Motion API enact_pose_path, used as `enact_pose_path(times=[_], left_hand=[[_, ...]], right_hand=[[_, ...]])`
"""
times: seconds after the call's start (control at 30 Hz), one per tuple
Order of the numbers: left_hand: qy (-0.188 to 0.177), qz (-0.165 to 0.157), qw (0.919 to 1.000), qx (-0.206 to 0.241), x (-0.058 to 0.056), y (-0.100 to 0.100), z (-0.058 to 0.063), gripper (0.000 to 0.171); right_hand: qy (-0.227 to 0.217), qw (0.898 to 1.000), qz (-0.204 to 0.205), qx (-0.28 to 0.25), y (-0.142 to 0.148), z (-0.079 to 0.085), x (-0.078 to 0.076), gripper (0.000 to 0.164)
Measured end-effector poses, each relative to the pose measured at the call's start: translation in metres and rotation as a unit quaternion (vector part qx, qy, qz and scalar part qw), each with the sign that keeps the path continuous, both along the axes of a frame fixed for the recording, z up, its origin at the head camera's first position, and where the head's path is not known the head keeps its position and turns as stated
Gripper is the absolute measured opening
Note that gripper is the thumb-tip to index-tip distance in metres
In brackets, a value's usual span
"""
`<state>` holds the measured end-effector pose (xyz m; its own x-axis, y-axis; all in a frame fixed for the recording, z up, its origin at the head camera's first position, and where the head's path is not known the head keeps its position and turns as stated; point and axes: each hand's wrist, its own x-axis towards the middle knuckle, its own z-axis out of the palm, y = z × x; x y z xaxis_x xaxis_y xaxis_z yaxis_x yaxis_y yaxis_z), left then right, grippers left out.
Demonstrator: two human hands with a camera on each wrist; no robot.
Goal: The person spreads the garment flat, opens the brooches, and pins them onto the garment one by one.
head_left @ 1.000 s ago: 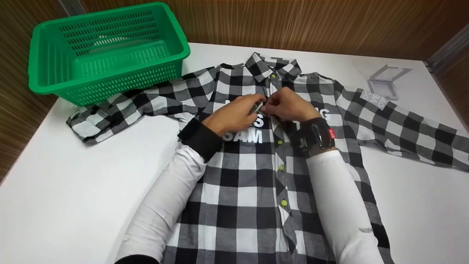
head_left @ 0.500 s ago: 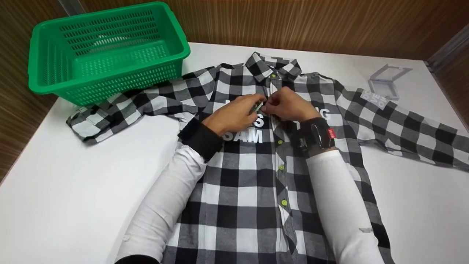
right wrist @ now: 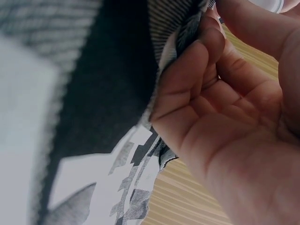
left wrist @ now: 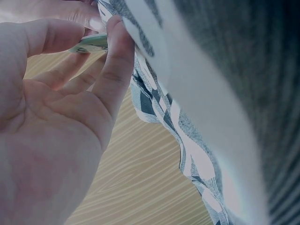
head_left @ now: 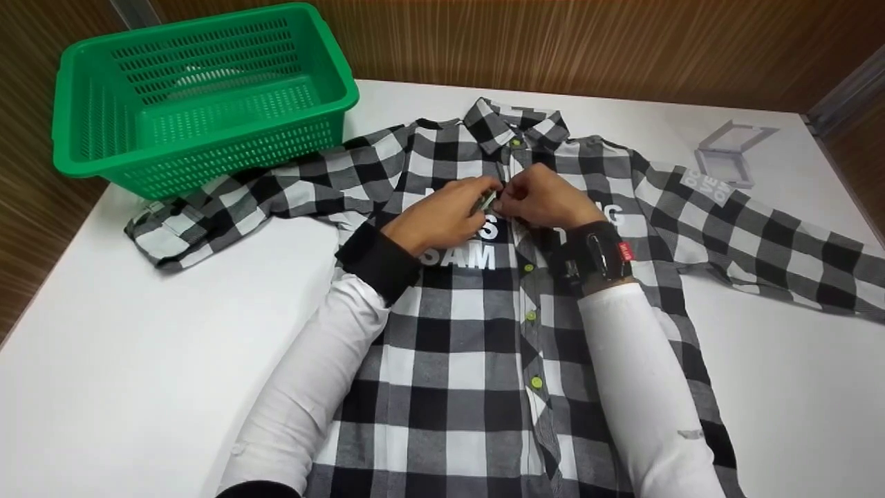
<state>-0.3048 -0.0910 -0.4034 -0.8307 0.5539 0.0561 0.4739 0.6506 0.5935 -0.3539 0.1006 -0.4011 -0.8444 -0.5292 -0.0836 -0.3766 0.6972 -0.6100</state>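
A black, white and grey checked shirt (head_left: 453,366) with yellow-green buttons lies front up, collar away from me. My left hand (head_left: 442,214) pinches a small flat pale-green item (head_left: 487,201) between thumb and fingers at the chest, beside the front opening; its edge shows in the left wrist view as a thin green disc-like piece (left wrist: 91,43). My right hand (head_left: 543,198), fingers curled, pinches the shirt's front edge right beside that item. Its fingertips meet near the left hand's, and the exact contact is partly hidden. In the right wrist view, the curled fingers (right wrist: 187,75) lie against the fabric.
A green plastic basket (head_left: 228,149) stands at the back left, against the shirt's left-side sleeve. An open clear plastic case (head_left: 722,162) lies at the back right, behind the other sleeve (head_left: 774,242). A wood-grain panel (head_left: 553,48) rises behind the white table (head_left: 173,360).
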Motion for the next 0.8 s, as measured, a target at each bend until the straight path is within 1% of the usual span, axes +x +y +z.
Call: enact_pose_path(times=[0.5, 0.8], left_hand=[[-0.006, 0.004, 1.0, 0.005, 0.0001, 0.0003, -0.0006, 0.048], [0.013, -0.002, 0.9999, 0.011, -0.0005, -0.0001, -0.0016, 0.048]], right_hand=[[-0.013, 1.0, -0.003, 0.006, 0.0005, 0.0008, 0.0007, 0.014], [-0.01, 1.0, 0.001, 0.006, 0.0009, 0.0013, 0.001, 0.013]])
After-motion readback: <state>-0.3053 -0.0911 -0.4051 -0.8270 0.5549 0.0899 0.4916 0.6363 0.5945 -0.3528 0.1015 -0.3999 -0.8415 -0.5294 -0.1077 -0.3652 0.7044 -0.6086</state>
